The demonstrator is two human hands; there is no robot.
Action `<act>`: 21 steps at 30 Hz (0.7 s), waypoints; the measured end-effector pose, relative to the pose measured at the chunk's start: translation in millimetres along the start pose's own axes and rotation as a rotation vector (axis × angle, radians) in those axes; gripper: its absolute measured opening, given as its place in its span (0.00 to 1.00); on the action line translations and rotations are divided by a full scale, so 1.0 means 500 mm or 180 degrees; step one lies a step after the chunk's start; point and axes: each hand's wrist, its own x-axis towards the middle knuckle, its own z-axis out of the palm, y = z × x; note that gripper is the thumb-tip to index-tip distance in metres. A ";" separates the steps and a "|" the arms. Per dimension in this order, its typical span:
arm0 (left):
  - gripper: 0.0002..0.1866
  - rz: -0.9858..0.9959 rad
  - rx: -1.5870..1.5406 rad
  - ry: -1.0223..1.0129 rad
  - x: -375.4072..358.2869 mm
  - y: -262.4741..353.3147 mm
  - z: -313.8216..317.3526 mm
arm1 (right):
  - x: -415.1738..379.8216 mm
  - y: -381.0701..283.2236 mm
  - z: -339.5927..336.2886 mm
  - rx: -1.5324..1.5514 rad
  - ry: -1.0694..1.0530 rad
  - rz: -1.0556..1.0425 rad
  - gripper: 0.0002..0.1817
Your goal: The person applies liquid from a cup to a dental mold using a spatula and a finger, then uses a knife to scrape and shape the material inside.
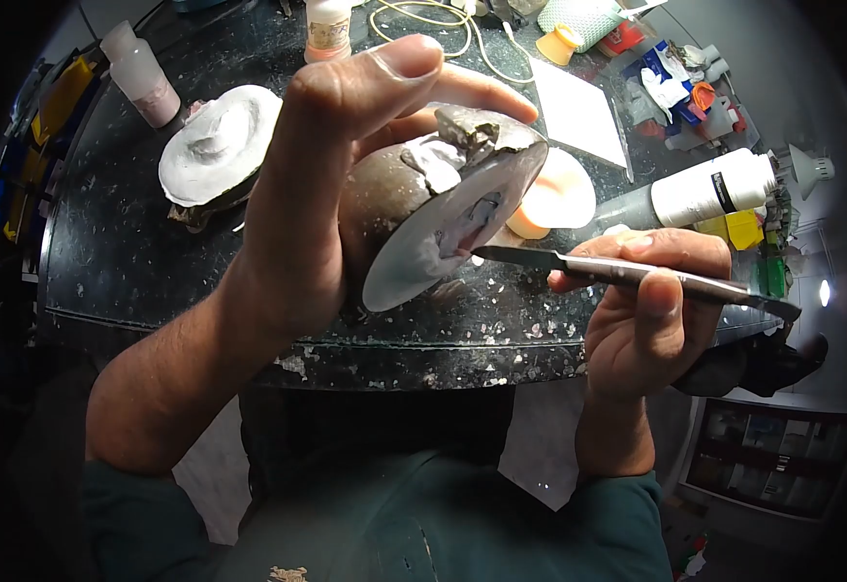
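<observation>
My left hand (321, 145) is wrapped round a plaster-filled dental flask half (406, 260), a rounded dull metal shell tilted so its smooth pale face turns toward my right hand. Pinkish and dark hollows show in the middle of that face, and rough plaster clings to the top edge. In the fingers of my right hand (651, 301) is a slim wax knife (627, 272) with a dark handle. Its blade tip is at the hollow in the pale face; whether it touches is hard to tell. My left palm hides part of the shell.
Another round plaster mould (218, 144) lies on the dark, plaster-specked table (152, 281). Behind it stands a translucent bottle (140, 76). A white bottle (714, 189) lies at the right, near an orange-and-white round piece (557, 194) and a white tile (578, 112). A cable (423, 12) loops at the back.
</observation>
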 end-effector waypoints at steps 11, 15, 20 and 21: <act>0.48 0.0664 0.1134 -0.0771 0.013 -0.012 -0.046 | -0.027 0.038 -0.017 0.0519 -0.0332 -0.0253 0.19; 0.47 0.0476 0.0962 -0.0608 0.008 -0.008 -0.037 | -0.026 0.051 -0.022 0.0558 -0.0307 -0.0378 0.16; 0.43 0.0381 0.1003 -0.0407 0.004 -0.002 -0.023 | -0.027 0.056 -0.025 0.0630 -0.0334 -0.0556 0.15; 0.39 0.0402 0.0854 -0.0332 0.009 -0.002 -0.017 | -0.029 0.056 -0.024 0.0561 -0.0318 -0.0547 0.14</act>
